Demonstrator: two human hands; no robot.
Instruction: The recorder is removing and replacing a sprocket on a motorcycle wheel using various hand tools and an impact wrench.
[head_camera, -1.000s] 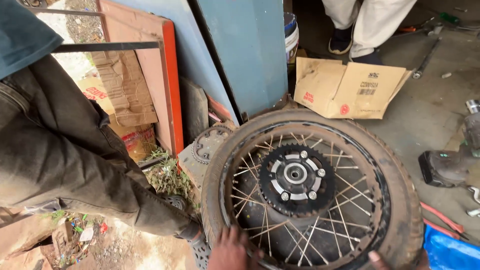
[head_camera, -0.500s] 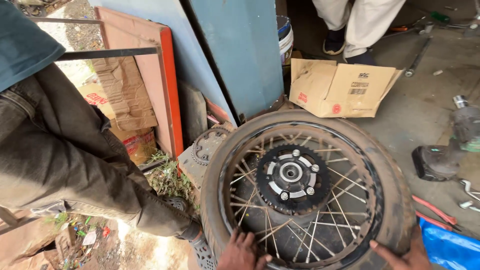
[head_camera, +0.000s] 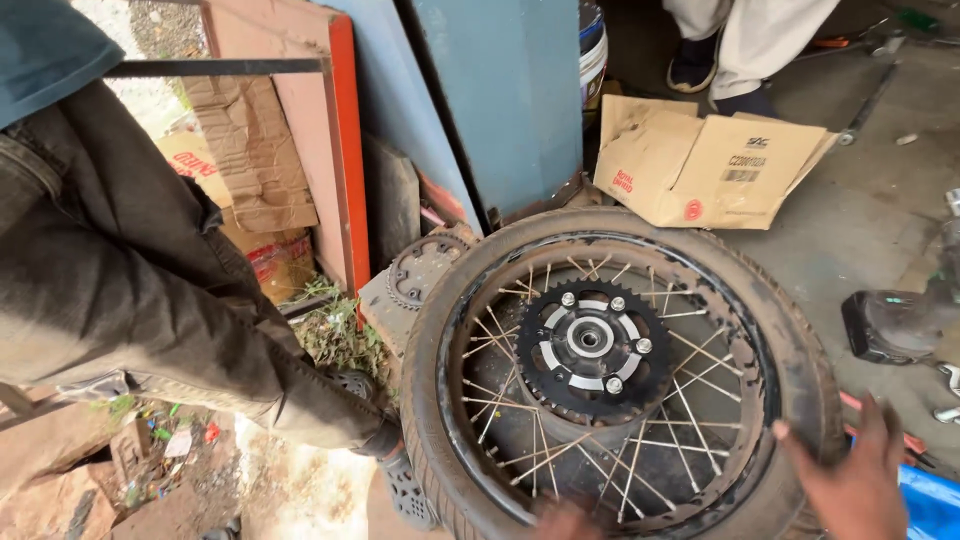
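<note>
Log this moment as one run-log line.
left hand: blurred, at wheel's near rim | right hand: open beside tyre | spoked wheel: flat, sprocket up | cardboard box behind

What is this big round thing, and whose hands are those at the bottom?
The camera sits on a person's head and looks down, so the hands belong to that person. The round thing is a motorbike wheel: a rubber tyre, thin metal spokes, and a toothed black sprocket in the middle. It lies flat on the ground. The right hand is spread open at the tyre's edge; the left hand only peeks in by the rim. Nothing is lifted. A cardboard box lies behind, and another person's leg is alongside.
</note>
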